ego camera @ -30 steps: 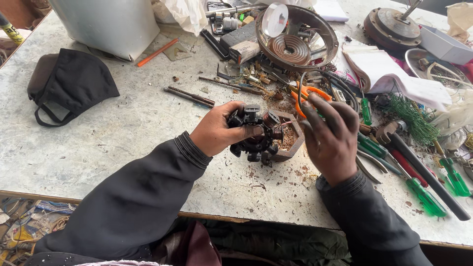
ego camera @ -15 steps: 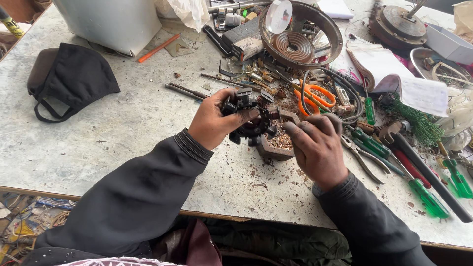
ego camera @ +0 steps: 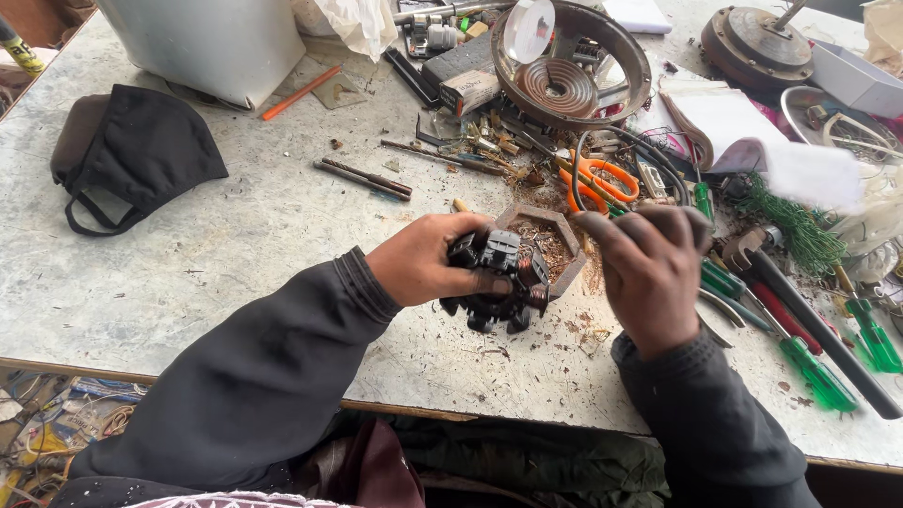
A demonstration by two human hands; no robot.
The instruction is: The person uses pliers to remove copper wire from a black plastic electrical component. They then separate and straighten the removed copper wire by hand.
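Note:
My left hand (ego camera: 423, 266) grips a black round motor stator (ego camera: 499, 280) with several wound poles, held just above the grey worktop (ego camera: 235, 245). My right hand (ego camera: 649, 273) hovers to the right of the stator, fingers curled and apart, blurred, holding nothing that I can see. Behind the stator sits a small brown hexagonal dish (ego camera: 546, 235) filled with wire scraps and debris.
Orange-handled scissors (ego camera: 602, 183) lie behind the dish. A round metal motor housing (ego camera: 574, 66) stands at the back. Green screwdrivers (ego camera: 814, 372) and a black rod (ego camera: 818, 329) lie at right. A black face mask (ego camera: 132, 155) lies at left, a white container (ego camera: 207, 42) behind it.
My right hand has lifted off the dish and moved right and up, away from the stator. My left hand with the stator has shifted slightly toward me.

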